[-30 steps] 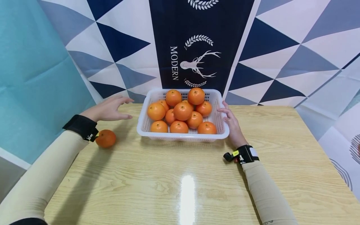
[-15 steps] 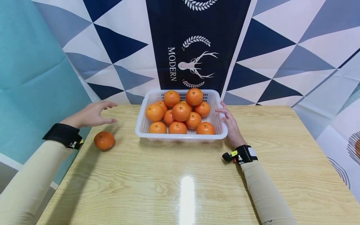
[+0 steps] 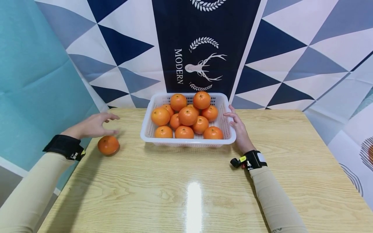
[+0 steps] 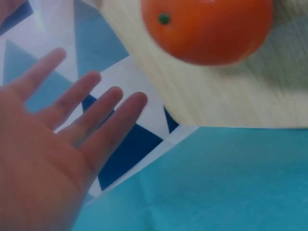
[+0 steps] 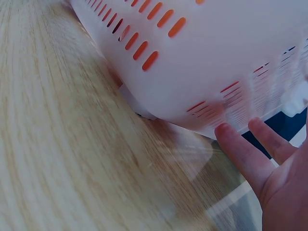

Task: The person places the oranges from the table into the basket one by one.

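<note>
My left hand (image 3: 94, 125), fingers spread and holding nothing, hovers just beyond a single orange (image 3: 108, 145) at the table's left side. In the left wrist view this orange (image 4: 207, 29) shows its green stem spot, apart from the straight fingers (image 4: 115, 130). A white plastic basket (image 3: 147, 136) piled with several oranges (image 3: 187, 116) stands at the middle back. My right hand (image 3: 240, 131) holds the basket's right rim, one digit over the edge. In the right wrist view, two fingers (image 5: 243, 154) lie against the slotted outer wall (image 5: 202, 57).
The pale wooden table (image 3: 157, 187) reaches toward me, with a bright light reflection on it. Behind the basket hangs a patterned cloth (image 3: 204, 48) with triangles and a deer head. A turquoise cloth (image 3: 35, 81) borders the table's left side.
My left hand has moved left, away from the basket, then slightly down closer to the single orange. The right hand and basket keep their place; the head view has shifted slightly.
</note>
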`<state>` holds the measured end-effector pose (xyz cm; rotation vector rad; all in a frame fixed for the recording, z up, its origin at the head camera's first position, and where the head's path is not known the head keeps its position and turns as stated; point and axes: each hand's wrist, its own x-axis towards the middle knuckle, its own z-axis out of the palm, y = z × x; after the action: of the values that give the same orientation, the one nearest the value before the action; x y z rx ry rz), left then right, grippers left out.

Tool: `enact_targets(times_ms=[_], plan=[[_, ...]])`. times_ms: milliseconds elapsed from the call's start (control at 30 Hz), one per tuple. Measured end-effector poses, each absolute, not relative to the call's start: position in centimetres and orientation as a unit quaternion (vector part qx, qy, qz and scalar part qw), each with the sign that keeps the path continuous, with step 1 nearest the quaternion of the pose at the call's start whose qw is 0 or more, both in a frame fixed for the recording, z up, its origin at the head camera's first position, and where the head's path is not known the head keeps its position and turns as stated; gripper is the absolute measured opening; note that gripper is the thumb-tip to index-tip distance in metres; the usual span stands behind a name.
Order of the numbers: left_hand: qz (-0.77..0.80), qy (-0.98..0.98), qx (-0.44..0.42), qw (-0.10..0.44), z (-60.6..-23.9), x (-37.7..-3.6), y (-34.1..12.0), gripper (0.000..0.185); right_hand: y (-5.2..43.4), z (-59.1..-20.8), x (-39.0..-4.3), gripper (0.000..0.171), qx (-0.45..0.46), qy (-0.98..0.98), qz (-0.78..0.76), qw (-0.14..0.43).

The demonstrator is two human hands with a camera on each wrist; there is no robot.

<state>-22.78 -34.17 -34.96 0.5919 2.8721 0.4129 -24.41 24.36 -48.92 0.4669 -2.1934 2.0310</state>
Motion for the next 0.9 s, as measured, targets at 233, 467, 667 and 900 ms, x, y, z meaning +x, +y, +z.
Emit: enact_targets(times_ms=[233, 467, 667, 900], plan=[[0.133, 0.962, 0.197, 0.135, -36.9, -22.7, -34.7, 0.074, 24.4, -48.9, -24.4, 0.04, 0.153, -0.724, 0.67, 0.06], [0.13, 0.952, 0.193, 0.198, -37.8, -22.7, -34.8, 0.078, 24.3, -48.8, -24.4, 0.041, 0.153, -0.727, 0.667, 0.061], [0.148, 0.948, 0.185, 0.213, -38.4, -22.4, -34.9, 0.077, 24.3, -48.8, -24.4, 0.04, 0.154, -0.72, 0.674, 0.06], [0.157, 0.949, 0.178, 0.208, -39.6, -22.1, -35.1, 0.074, 24.3, -48.8, -24.3, 0.043, 0.151, -0.729, 0.665, 0.059]])
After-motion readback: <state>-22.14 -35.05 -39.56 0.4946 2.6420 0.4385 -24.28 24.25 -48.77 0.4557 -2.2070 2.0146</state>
